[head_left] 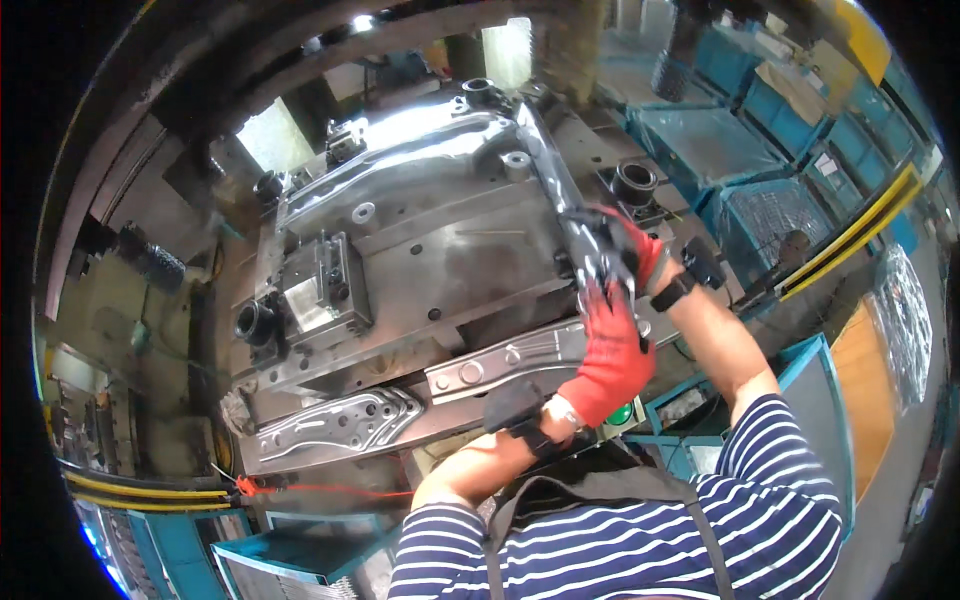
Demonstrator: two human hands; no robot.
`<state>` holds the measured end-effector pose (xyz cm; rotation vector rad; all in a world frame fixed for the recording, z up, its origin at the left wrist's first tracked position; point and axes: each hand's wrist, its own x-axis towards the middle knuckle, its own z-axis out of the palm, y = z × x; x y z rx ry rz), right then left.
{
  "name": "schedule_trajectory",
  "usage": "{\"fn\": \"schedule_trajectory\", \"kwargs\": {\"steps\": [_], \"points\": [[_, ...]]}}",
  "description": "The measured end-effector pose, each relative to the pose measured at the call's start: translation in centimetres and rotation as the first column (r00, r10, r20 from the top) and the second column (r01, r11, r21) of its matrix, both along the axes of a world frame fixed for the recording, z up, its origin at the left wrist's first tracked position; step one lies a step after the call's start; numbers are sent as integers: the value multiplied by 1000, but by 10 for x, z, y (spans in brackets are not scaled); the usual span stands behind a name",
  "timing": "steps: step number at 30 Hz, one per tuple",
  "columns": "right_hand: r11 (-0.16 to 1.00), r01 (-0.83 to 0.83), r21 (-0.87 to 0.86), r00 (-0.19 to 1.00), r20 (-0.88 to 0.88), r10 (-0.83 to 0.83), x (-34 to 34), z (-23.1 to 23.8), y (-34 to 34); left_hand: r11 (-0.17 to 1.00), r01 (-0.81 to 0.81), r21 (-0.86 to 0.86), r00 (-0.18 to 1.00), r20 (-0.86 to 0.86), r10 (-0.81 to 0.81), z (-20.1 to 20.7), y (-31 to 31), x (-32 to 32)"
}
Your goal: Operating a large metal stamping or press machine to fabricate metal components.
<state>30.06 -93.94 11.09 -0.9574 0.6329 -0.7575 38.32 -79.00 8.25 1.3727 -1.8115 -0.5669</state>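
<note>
A long, shiny stamped metal part [548,165] slants from the back of the press die [470,255] toward me along its right side. My left hand [612,345], in a red glove, is closed on the near end of this part. Farther along, my right hand [640,245], gloved in red and dark grey, grips the same part from the right. Its fingertips are partly hidden. Along the die's front ledge lie two formed metal panels: one with several holes [345,420] at the left, another [505,362] beside my left hand.
Round black posts [635,182] stand at the die's corners, and a raised block [320,285] sits on its left. Blue bins [705,145] are at the far right, behind a yellow-striped bar [855,235]. A green button [621,413] shows below my left hand.
</note>
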Motion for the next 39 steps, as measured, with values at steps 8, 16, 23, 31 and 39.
{"fn": "schedule_trajectory", "kwargs": {"steps": [8,16,23,31,39], "points": [[951,46,-307,999,37,-36,-11,-34,-12,970,125,-209,989,-49,-138,26,-46,66],[973,106,-206,994,52,-97,-21,-43,-18,919,-353,-173,299,910,286,73,-284,253],[940,158,-303,982,-54,-182,-37,-74,-34,942,-324,91,528,843,100,60,-337,296],[899,147,-412,988,12,-157,-23,-82,-26,760,-151,-632,337,690,641,101,-214,271],[839,325,-437,940,52,-338,-70,-82,7,770,-95,-631,473,652,592,89,26,270]]}}
